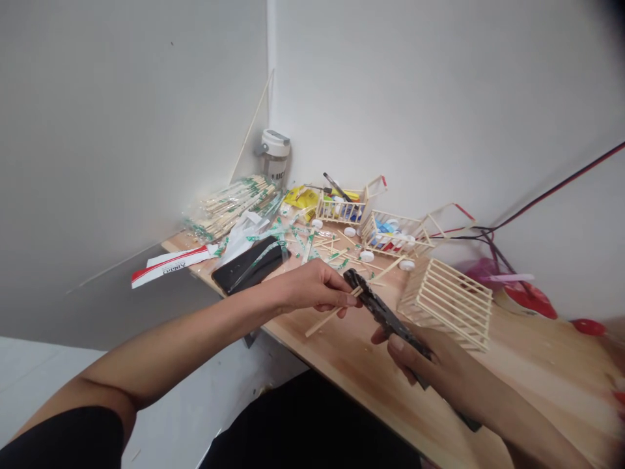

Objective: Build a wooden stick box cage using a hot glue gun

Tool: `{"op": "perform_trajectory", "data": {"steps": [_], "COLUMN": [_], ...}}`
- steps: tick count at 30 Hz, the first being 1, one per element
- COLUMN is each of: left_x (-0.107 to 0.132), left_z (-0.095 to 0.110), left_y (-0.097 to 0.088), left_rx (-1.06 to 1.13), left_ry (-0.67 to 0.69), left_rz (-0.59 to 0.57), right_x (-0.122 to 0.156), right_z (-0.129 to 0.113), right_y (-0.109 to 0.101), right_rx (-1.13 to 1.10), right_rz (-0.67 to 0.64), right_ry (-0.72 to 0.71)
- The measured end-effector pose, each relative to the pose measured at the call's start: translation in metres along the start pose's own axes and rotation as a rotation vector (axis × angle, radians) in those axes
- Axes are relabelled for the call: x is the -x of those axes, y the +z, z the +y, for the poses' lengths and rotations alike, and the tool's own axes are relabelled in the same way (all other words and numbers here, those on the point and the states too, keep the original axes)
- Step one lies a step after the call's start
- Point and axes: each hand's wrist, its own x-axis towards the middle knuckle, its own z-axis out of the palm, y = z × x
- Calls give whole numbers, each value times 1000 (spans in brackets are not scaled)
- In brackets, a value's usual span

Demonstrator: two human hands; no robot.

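Observation:
My left hand (315,286) is closed in a pinch on thin wooden sticks (322,323) above the front part of the table. My right hand (434,361) is wrapped around a long, dark, worn hand tool (383,316); its exact kind is hard to make out. The tool's far end lies against the sticks, right beside my left fingertips. Part of a stick (390,268) shows beyond the tool. Just past my right hand rests a basket frame (454,299) built of wooden sticks, partly hidden by that hand.
Two small stick carts with white wheels, a nearer cart (398,238) and a farther cart (342,208), hold small items. Cut stick pieces and wrappers litter the wooden table (351,365). Wrapped chopsticks (239,202), a black phone (251,264) and a lidded bottle (275,153) lie left; cables (551,192) run right.

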Motion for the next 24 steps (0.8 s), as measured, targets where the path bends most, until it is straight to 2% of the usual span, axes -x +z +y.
{"op": "perform_trajectory", "data": {"steps": [10,24], "left_x": [-4,-15], "left_z": [-6,-24], "left_y": [-3,-15], "left_rx": [37,-65], "left_ry": [-15,-2], "left_rz": [-7,45], "right_x": [-5,-22], "right_z": [5,6], "right_y": [1,10], "right_rx": [13,76], "right_rz": [32,8], "right_ry": [17,78]}}
